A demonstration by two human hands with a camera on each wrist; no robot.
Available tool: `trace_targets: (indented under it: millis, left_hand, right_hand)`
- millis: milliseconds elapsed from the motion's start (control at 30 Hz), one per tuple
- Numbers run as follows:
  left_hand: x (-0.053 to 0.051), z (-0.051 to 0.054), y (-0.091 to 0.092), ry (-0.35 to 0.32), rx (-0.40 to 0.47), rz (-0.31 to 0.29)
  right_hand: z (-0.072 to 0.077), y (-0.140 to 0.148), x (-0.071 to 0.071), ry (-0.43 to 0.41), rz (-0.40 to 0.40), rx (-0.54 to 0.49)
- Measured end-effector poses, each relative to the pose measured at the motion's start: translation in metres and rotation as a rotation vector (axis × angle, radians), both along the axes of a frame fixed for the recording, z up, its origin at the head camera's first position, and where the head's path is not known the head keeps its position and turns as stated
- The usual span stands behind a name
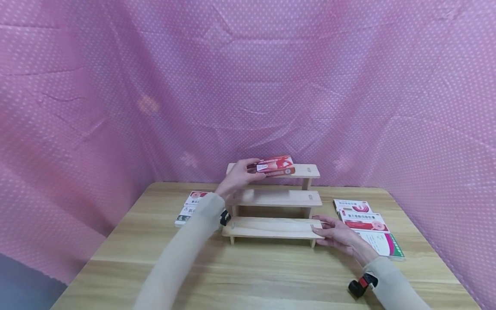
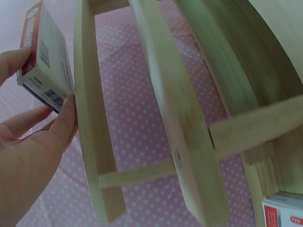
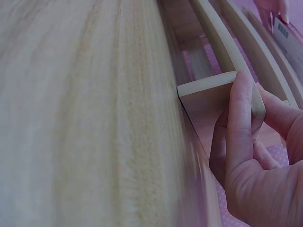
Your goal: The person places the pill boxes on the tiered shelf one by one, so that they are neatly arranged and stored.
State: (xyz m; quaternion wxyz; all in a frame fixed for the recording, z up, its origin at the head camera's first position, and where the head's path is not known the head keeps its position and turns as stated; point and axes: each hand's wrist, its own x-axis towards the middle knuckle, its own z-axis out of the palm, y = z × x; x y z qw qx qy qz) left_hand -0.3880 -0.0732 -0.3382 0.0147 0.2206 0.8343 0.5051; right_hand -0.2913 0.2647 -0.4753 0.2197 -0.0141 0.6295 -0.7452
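Box [image 1: 276,167], red and white, is held in my left grip [image 1: 240,175], up by the top step [image 1: 308,171] of the wooden shelf [image 1: 277,198]. My thumb [image 2: 14,62] is on one side of it and my fingers [image 2: 64,122] are on the other. It leans a bit, and I cannot tell if it touches the shelf. One side of it shows a bar code [image 2: 53,97].

My right grip [image 1: 335,234] pinches the right end of the shelf's bottom step [image 1: 271,228].

On the bench [image 1: 255,280], left of the shelf, lie a white box with red on it [image 1: 195,195] and a white and grey box [image 1: 186,212]. My left sleeve [image 1: 186,254] hides part of them.

Right of the shelf, along its side, lie a white box with pink rings [image 1: 353,206], a white box with a red band [image 1: 364,219] and a box with a green end [image 1: 395,246]. Pink cloth [image 1: 271,86] with white dots hangs behind the shelf.
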Motion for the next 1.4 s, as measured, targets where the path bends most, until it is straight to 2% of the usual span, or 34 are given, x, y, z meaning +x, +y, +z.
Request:
trace_targets:
  millis: [133, 267, 533, 767, 1000, 1400]
  left_hand:
    - [-0.003, -0.001, 0.01, -0.001, 0.008, 0.008]
    - [-0.008, -0.003, 0.02, 0.025, -0.045, 0.009]
    - [-0.014, -0.005, 0.033, 0.067, -0.075, -0.007]
    - [-0.018, -0.006, 0.045, 0.035, -0.071, -0.028]
    - [-0.022, -0.003, 0.054, 0.032, -0.103, -0.015]
    - [-0.027, 0.0, 0.06, -0.004, -0.148, 0.022]
  right_hand:
    - [0.001, 0.0, 0.0, 0.0, -0.005, -0.001]
    - [0.001, -0.001, -0.001, -0.004, -0.007, 0.0]
    - [0.001, 0.0, -0.001, -0.005, -0.002, 0.006]
    - [0.002, 0.0, 0.0, -0.012, -0.008, 0.003]
    - [0.002, 0.0, 0.001, -0.008, -0.011, 0.007]
    - [0.003, 0.0, 0.001, -0.008, -0.007, 0.014]
